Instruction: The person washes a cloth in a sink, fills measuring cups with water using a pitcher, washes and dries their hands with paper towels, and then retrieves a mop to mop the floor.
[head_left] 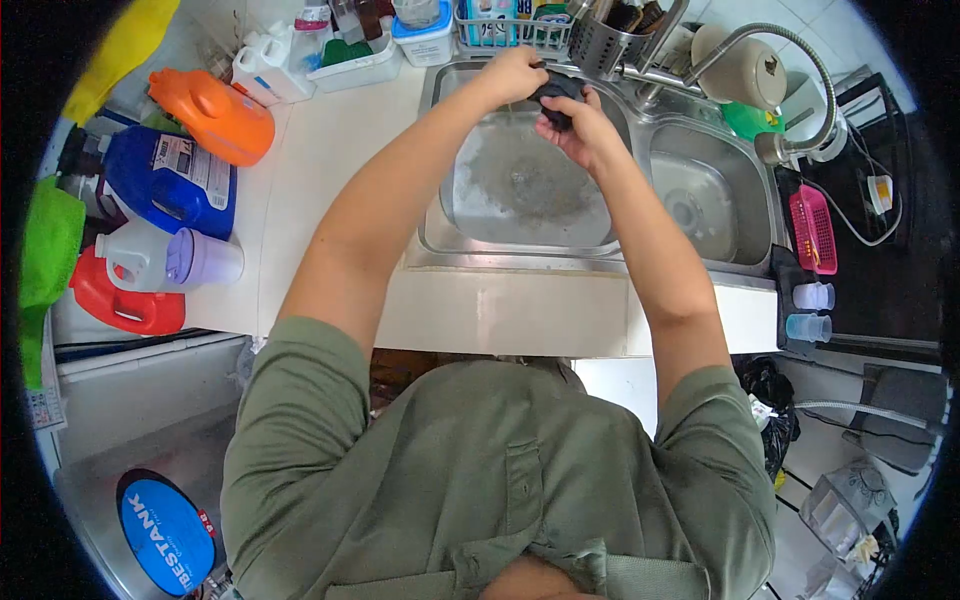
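"Over the back of the left basin (pixel 520 195), what's being held?"

"Crumpled dark cloth (pixel 560 92), up between both hands, above the basin floor. Folds too small to read."

"Grip, each side?"

"Left hand (pixel 514 75): closed, fingers bent, pinching the left end of it. Right hand (pixel 578 128): partly curled, thumb and upper fingers on the right side, lower fingers looser. Both have hold."

"Basin itself?"

"Steel, greyish patches on the bottom around the drain (pixel 518 175)."

"Next to that?"

"Smaller right basin (pixel 695 200), same metal. Tap (pixel 826 75) arches over from behind, its head near that basin's right edge."

"Behind the hands?"

"Metal utensil holder (pixel 603 50), just beside the cloth. Then, going left: wire basket (pixel 553 42) with packets, white tub (pixel 423 45) with blue trim, white tray (pixel 355 70) carrying a green sponge (pixel 346 52)."

"Left part of the surface (pixel 320 140)?"

"Orange bottle (pixel 212 118), blue jug (pixel 165 180), cup with a purple lid (pixel 210 256), red bottle (pixel 120 300). Upright or tilted, can't tell, lens bends everything at the edges."

"Far right?"

"Pink basket (pixel 812 230) beside the right basin, two small cups nearer the person: a pale purple cup (pixel 813 296) and a blue cup (pixel 808 327)."
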